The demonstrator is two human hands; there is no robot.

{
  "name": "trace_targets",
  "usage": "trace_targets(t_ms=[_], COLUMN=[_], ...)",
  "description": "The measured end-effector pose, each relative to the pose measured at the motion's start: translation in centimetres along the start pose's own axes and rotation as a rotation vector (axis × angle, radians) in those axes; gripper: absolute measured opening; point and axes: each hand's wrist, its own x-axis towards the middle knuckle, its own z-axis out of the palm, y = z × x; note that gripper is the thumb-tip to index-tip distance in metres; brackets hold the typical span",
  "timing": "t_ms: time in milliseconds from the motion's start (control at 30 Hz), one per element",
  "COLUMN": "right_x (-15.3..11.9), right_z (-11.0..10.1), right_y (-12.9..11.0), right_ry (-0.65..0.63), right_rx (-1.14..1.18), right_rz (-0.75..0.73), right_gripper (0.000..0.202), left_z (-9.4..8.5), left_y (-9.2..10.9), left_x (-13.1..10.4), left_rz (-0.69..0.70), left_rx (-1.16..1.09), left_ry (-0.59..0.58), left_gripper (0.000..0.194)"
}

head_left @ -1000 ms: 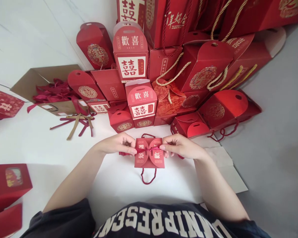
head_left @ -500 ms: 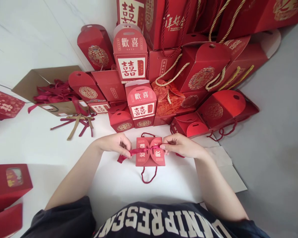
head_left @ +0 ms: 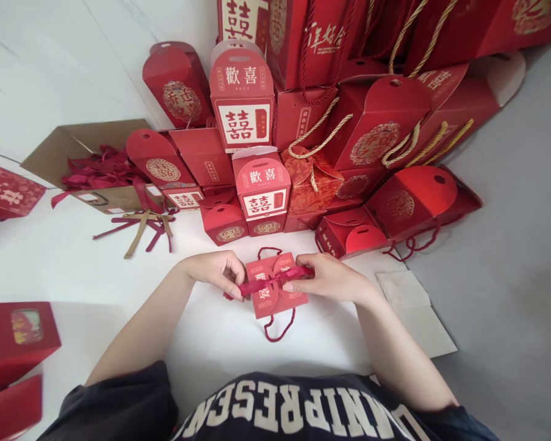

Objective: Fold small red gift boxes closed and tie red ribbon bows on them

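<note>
A small red gift box (head_left: 265, 306) with overlapping rounded top flaps lies on the white table in front of me, turned slightly askew. Dark red cord handles (head_left: 282, 335) stick out at its near and far sides. Across its top runs a crimson ribbon (head_left: 259, 284), crossed or knotted at the middle. My left hand (head_left: 220, 272) pinches the ribbon at the box's left edge. At the right, my right hand (head_left: 328, 278) has its fingers closed on the other end of the ribbon, over the box's right flap.
Stacked red gift boxes (head_left: 243, 125) stand behind. On the left, an open cardboard box (head_left: 87, 138) holds crimson ribbons, with loose strips (head_left: 140, 223) beside it. A red box with a window (head_left: 13, 343) lies near left. A pale flat sheet (head_left: 422, 324) rests on the right.
The gift box has turned a little, its right side nearer the far edge. My right hand has shifted its hold on the ribbon, while my left hand still pinches its end.
</note>
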Motion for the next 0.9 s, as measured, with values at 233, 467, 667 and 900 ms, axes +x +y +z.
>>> trace_targets(t_ms=[233, 467, 667, 900], right_x=[0.3, 0.1, 0.1, 0.2], right_z=[-1.0, -1.6, -1.7, -1.4], right_y=[0.5, 1.5, 1.9, 1.9], right_ry=[-0.097, -0.105, -0.154, -0.126], right_rx=[0.324, 0.204, 0.242, 0.236], right_rz=[-0.187, -0.175, -0.158, -0.131], right_gripper=[0.044, 0.038, 0.038, 0.038], left_z=[0.5, 0.1, -0.5, -0.1], left_y=[0.5, 0.6, 0.9, 2.0], left_x=[0.0, -0.1, -0.7, -1.4], left_rz=[0.007, -0.003, -0.034, 0.341], left_rx=[-0.042, 0.081, 0.205, 0.412], left_ry=[0.059, 0.107, 0.051, 0.287], left_gripper=[0.018, 0.018, 0.022, 0.021])
